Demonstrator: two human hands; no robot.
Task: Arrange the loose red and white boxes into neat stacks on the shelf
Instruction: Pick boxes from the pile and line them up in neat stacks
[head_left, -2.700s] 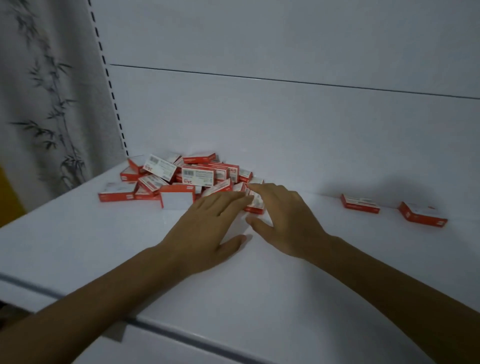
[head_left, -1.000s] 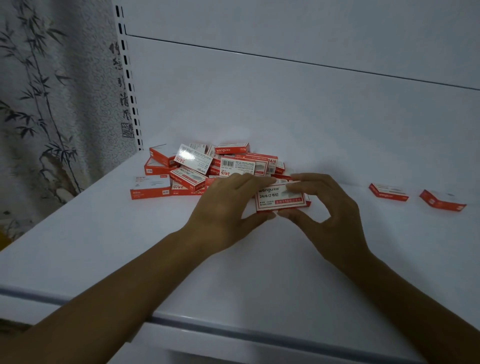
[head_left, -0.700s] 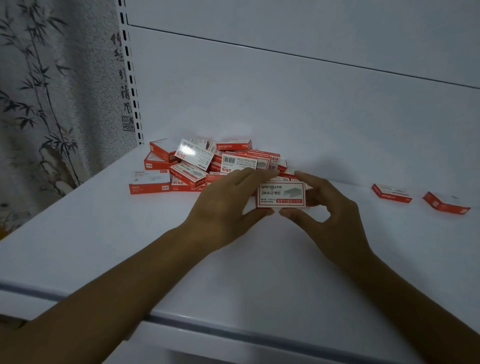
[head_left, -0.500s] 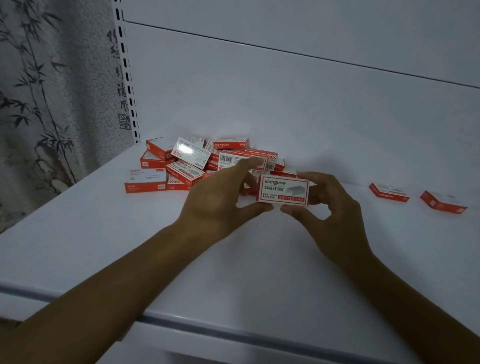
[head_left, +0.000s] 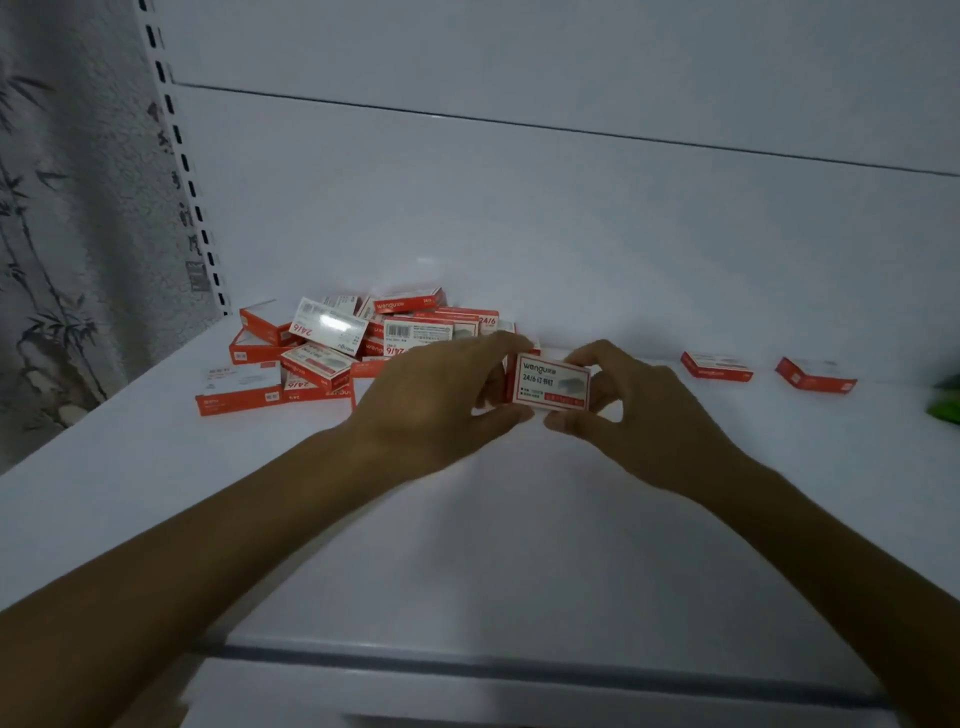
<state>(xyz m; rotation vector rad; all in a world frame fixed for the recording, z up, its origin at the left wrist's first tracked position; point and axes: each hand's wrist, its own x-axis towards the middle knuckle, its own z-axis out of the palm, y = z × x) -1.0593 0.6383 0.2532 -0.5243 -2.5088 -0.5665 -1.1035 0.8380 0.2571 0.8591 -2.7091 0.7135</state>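
A: Where's the box rn?

B: The held box (head_left: 551, 383) is just R of the pile (head_left: 353, 348), at its front edge, printed face tipped up toward the camera. Can't tell if its lower edge touches the shelf (head_left: 467, 545) or is just clear of it.

A: Grip?

B: Both hands are on it. L hand (head_left: 436, 395) pinches the end nearest the pile, thumb under, fingers over the top. R hand (head_left: 639, 410) pinches the far end the same way, fingers curled round it.

A: How will it handle?

B: Prob light, stiff card w/ square corners, so it should sit flat and stack OK. Label reads 24/6, so likely staples inside: dense for its size, I'd guess. Faces look glossy, so they could slide on each other.

A: Best hold?

B: By the short ends or long edges, as it's held now. Don't squeeze the big faces; thin card may dent.

A: Rest?

B: Pile is a jumble, boxes at all angles, no stack visible yet. Two stray boxes (head_left: 717, 366) lie flat well R of the pile, apart from each other.
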